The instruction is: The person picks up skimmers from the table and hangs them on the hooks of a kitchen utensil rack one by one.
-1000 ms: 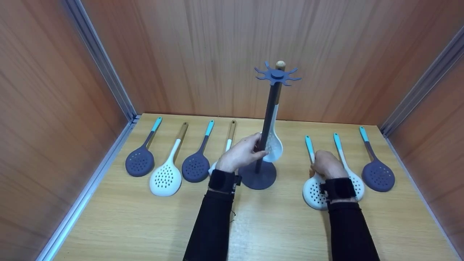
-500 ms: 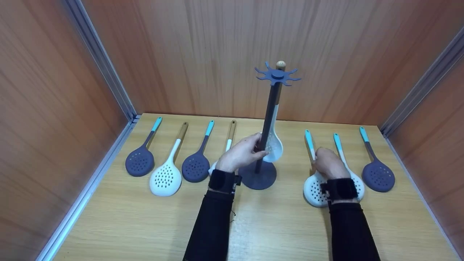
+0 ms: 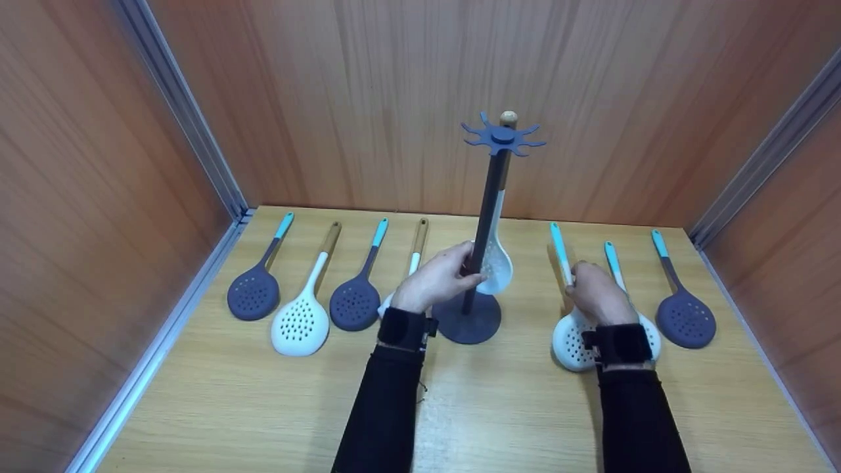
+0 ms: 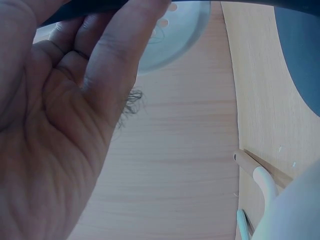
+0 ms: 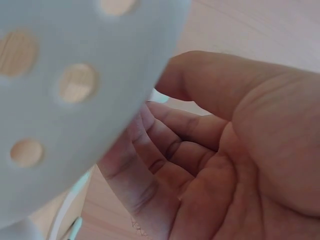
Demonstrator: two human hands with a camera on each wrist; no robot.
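While the left hand (image 3: 437, 279) clasped the rack pole (image 3: 485, 220), the right hand's (image 3: 594, 295) grip closed on a white skimmer (image 3: 570, 335), its blue handle rising beyond the fingers.

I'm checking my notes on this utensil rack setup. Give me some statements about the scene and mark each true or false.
1. The left hand grips the pole of the dark stand. True.
2. The right hand holds a dark slotted spoon. False: it holds a white skimmer with a teal handle.
3. One white skimmer with a wooden handle end hangs on the stand. True.
4. Two dark skimmers lie left of the stand. True: one at the far left, another two places along.
5. The stand lies tipped over on the table. False: it stands upright on its round base.
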